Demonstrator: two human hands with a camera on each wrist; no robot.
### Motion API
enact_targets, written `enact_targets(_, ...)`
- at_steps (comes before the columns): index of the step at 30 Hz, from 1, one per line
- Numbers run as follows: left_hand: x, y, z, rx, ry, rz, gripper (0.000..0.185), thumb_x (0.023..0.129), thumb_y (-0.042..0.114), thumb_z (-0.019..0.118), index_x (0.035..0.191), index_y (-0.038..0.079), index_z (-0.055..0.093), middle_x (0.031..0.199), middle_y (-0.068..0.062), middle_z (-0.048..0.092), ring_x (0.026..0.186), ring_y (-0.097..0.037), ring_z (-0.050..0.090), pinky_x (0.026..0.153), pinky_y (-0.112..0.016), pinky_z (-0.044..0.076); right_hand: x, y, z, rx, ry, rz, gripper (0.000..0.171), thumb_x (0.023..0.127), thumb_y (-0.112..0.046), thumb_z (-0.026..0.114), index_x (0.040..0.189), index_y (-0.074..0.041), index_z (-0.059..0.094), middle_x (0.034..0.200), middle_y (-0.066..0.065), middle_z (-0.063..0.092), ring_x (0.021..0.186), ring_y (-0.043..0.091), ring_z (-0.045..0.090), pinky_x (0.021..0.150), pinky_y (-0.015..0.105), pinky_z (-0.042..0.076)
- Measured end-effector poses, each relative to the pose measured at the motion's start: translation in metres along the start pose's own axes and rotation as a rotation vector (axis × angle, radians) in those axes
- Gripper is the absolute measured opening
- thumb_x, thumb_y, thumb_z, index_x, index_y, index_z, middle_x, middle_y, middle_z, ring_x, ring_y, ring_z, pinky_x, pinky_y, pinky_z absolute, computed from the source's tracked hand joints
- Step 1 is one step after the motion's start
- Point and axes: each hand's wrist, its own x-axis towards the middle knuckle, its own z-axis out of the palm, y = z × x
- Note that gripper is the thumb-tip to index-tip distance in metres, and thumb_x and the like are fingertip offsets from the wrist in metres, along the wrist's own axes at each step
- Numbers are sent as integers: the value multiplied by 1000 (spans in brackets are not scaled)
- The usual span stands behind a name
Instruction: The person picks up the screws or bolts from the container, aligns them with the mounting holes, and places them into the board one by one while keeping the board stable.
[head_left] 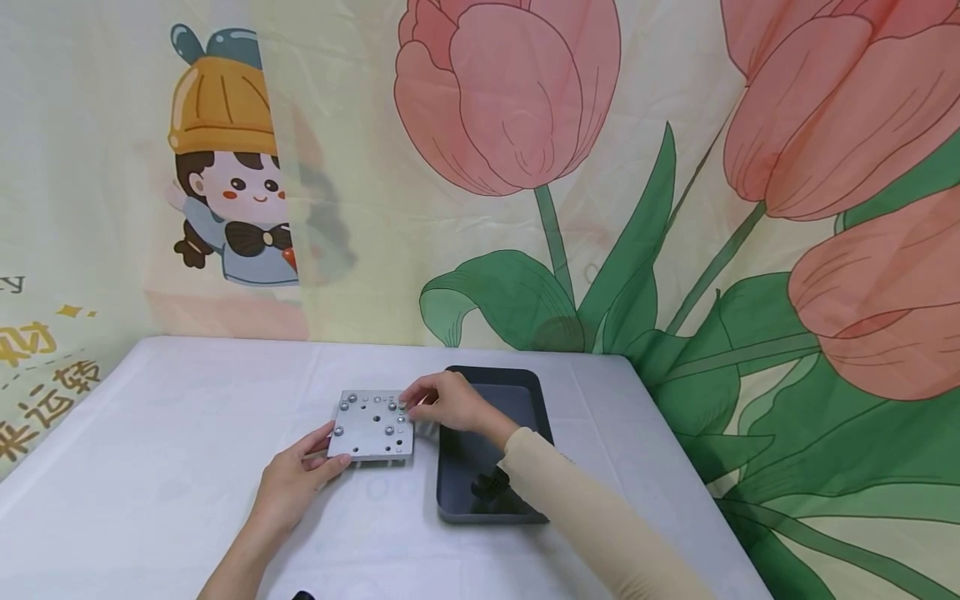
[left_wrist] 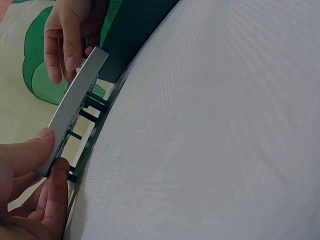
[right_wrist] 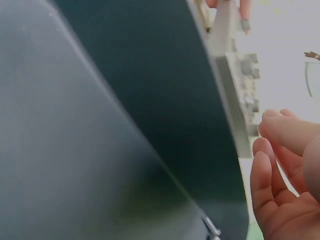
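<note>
Square metal plate (head_left: 371, 426), studded with bolts: left hand (head_left: 294, 479) pinches its corner, right hand (head_left: 448, 402) pinches a bolt.

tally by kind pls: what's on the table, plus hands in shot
Metal plate: 1, gripped at its near-left corner by the left hand
Dark tray: 1
Small black part in the tray: 1
Hands: 2, the right hand at the plate's far-right corner
Total: 5
Screw heads on the plate are too small to count surely.
</note>
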Motion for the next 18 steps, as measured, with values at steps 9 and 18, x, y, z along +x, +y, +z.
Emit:
enact_targets(9,1,0,0,0,2,8,80,94,35,83,161,9,47,149,-23,61,119,-28,71,84,-19,53,-9,8,-44,-46,81,35,28,100,-11,76,128,-12,76,119,5,77,101,16,69,88,29,57)
enact_targets(18,1,0,1,-7,3,-3,81,94,35,83,161,9,46,149,-23,60,118,-28,71,79,-16,52,-16,36,-59,-85,131,80,31,99,-8,75,130,-6,74,129,10,74,114,28,70,98,40,57)
